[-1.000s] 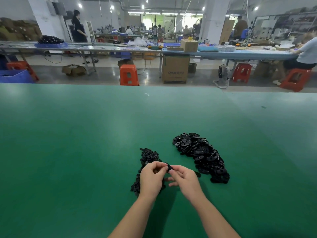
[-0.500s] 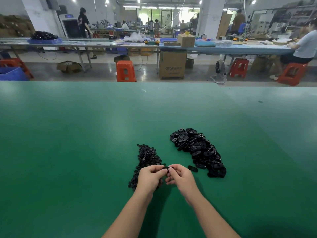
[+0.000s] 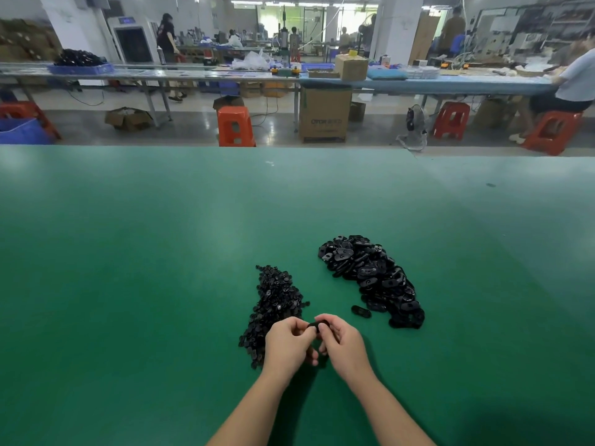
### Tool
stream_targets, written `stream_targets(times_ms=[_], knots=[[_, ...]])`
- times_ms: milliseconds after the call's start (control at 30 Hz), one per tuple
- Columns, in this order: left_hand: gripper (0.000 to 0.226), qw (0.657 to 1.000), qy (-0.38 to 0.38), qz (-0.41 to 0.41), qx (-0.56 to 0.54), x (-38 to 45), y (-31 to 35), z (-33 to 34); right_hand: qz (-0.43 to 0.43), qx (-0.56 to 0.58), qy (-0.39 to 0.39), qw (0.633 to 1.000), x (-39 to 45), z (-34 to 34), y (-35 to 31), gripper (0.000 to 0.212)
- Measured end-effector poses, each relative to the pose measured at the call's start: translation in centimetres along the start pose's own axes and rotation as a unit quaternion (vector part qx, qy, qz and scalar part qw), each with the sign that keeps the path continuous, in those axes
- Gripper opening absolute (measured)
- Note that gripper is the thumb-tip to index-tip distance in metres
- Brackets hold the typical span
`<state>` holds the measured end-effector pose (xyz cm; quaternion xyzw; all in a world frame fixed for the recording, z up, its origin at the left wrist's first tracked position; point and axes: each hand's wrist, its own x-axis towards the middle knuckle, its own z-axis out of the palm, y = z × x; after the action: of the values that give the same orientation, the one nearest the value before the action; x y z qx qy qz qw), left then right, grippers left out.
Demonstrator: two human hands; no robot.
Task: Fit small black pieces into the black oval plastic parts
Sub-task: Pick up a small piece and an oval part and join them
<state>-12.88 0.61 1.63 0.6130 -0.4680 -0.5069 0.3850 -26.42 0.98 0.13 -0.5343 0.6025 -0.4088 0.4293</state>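
Note:
A pile of small black pieces (image 3: pixel 277 300) lies on the green table (image 3: pixel 161 268), just left of centre. To its right sits a bigger heap of black oval plastic parts (image 3: pixel 370 275), and one oval part (image 3: pixel 361 311) lies alone beside it. My left hand (image 3: pixel 288 344) and my right hand (image 3: pixel 341 344) meet in front of the piles. Together they pinch one black oval part (image 3: pixel 317 326) between fingertips and thumbs. Most of that part is hidden by my fingers. I cannot tell whether a small piece is in it.
Beyond the table's far edge run an aisle with orange stools (image 3: pixel 234 125), cardboard boxes (image 3: pixel 324 115) and long workbenches (image 3: pixel 418 82). A person (image 3: pixel 576 82) sits at the far right. Bare green table surface lies left of and behind the piles.
My view tilted down a little, so the piles sit lower in the frame. Both hands stayed together on the oval part, with only small finger shifts.

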Motion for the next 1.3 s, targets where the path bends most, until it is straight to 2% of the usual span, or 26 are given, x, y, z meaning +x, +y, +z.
stream_targets(times_ms=[333,900,1300], knots=[[0.012,0.998,-0.046,-0.006,-0.05,0.2,-1.0,-0.1,-0.006,-0.035,-0.014,0.999,0.0,0.1,0.3,0.025],[0.015,0.998,-0.024,-0.008,-0.06,-0.1,-1.1,0.4,-0.024,-0.047,0.005,0.999,-0.1,0.2,0.6,0.033],[0.016,0.999,0.0,0.007,-0.042,-0.2,-1.3,1.0,-0.016,-0.033,0.008,0.999,-0.1,0.3,0.6,0.023]])
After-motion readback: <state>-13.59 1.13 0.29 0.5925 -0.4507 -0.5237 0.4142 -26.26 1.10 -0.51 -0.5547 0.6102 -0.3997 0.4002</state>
